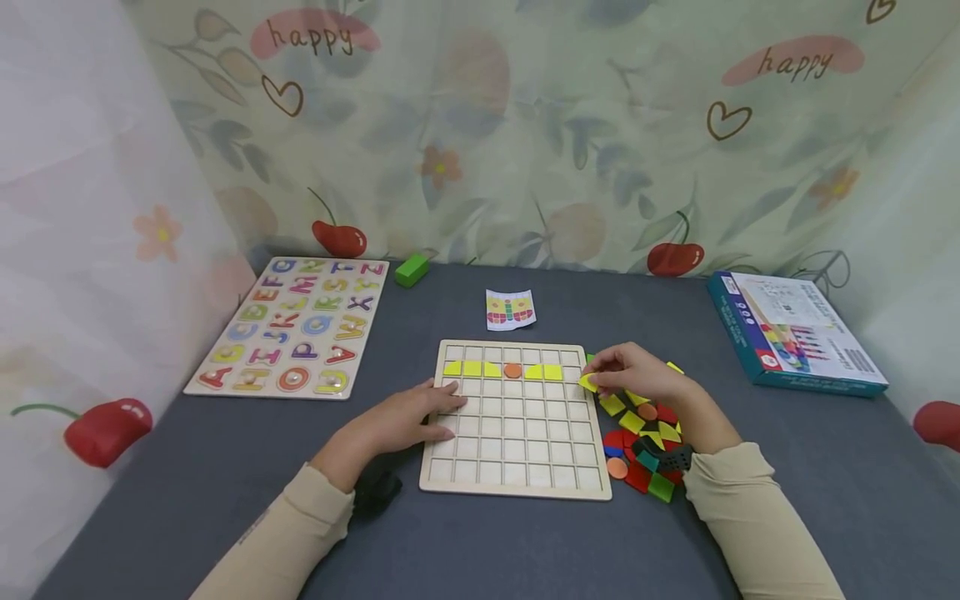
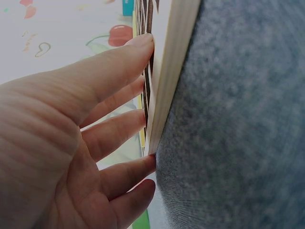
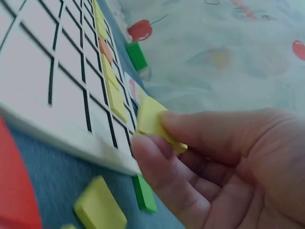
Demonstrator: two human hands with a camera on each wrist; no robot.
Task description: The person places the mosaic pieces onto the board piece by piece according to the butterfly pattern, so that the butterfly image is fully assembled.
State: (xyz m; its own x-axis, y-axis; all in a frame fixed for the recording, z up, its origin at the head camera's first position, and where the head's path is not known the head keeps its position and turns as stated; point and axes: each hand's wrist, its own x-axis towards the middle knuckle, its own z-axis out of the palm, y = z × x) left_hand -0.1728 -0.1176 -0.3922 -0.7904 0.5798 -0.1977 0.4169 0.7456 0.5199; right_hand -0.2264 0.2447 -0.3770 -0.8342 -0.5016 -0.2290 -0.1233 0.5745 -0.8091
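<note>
A wooden grid board (image 1: 517,429) lies in front of me, with yellow pieces (image 1: 472,367) and an orange disc (image 1: 512,370) in one of its upper rows. My left hand (image 1: 405,417) rests at its left edge; in the left wrist view the thumb and some fingertips lie on the grid side while others touch the rim. Between thumb and forefinger, my right hand (image 1: 637,372) pinches a flat yellow piece (image 3: 151,114) with a curved edge. It is at the right end of that row, by the board's right edge.
Right of the board lie loose coloured pieces (image 1: 632,422), partly hidden under the right wrist. A butterfly picture card (image 1: 511,310) is behind the board, a green block (image 1: 412,271) farther back. The alphabet board (image 1: 255,337) lies left, a teal-edged box (image 1: 802,333) right.
</note>
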